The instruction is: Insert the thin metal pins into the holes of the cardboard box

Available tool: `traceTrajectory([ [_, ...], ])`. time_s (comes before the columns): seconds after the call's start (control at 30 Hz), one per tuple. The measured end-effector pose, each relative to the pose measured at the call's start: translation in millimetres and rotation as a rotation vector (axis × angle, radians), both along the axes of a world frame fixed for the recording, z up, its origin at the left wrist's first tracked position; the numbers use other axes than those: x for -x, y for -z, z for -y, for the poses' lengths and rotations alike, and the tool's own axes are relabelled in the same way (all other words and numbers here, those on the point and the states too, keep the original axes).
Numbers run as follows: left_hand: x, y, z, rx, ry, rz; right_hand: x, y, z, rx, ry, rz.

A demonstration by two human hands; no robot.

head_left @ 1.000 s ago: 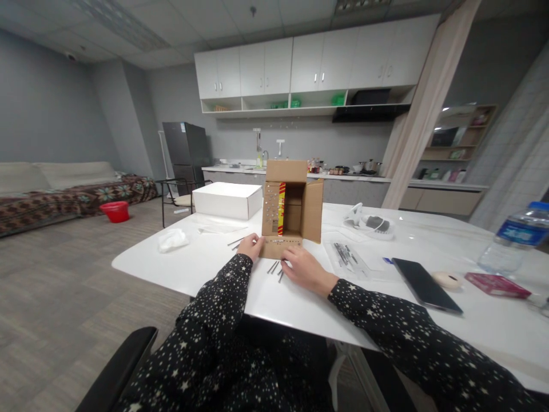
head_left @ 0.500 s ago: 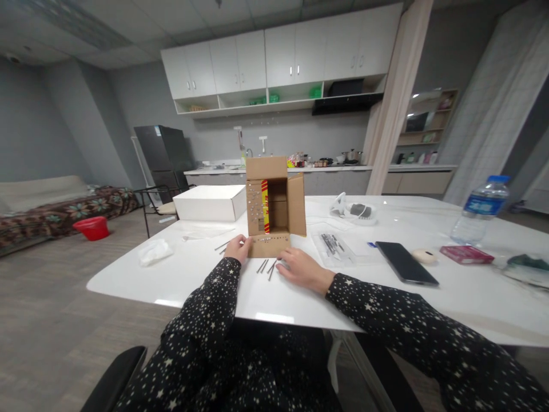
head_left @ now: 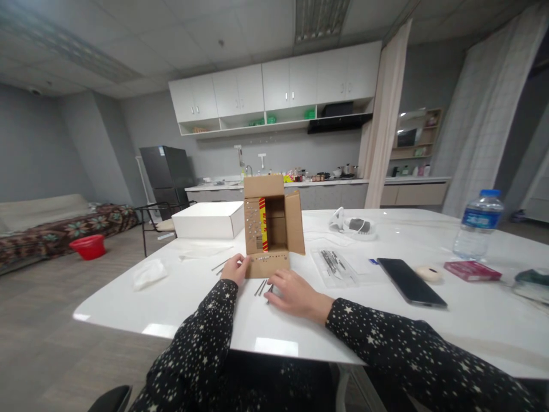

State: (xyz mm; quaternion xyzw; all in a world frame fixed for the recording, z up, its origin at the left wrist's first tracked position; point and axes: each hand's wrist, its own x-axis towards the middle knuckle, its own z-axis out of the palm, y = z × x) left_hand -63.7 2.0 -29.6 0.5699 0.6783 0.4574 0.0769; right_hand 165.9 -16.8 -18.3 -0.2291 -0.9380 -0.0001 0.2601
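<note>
An open cardboard box [head_left: 274, 226] stands on the table, its flaps spread and its inside facing me. Small round bits dot the left flap and the lower front flap [head_left: 270, 266]. At the left edge of that lower flap, my left hand [head_left: 235, 269] is closed, thumb and fingers on the cardboard. My right hand [head_left: 294, 292] reaches in front of the box with curled fingers, pinching at a dark metal nail that is mostly covered. Beside those fingertips lie several loose nails [head_left: 259, 287]. More thin nails [head_left: 219, 265] lie left of my left hand.
Right of the box sits a clear plastic case [head_left: 334, 268] with small metal pieces, then a phone [head_left: 410, 281], a pink packet [head_left: 472, 270] and a water bottle [head_left: 478, 226]. A white box [head_left: 209, 220] and crumpled tissue [head_left: 149, 274] are to the left.
My right hand has shifted left and its fingers have come over the nails, covering some of them. My left hand stays at the flap. The view has tilted upward.
</note>
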Motion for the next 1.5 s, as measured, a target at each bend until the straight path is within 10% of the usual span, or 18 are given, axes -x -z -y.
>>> traceTrajectory([
  [1.5,12.1,-5.0,8.0,-0.016,0.052,0.045,16.1,-8.9,12.0,-0.003,-0.032,0.044],
])
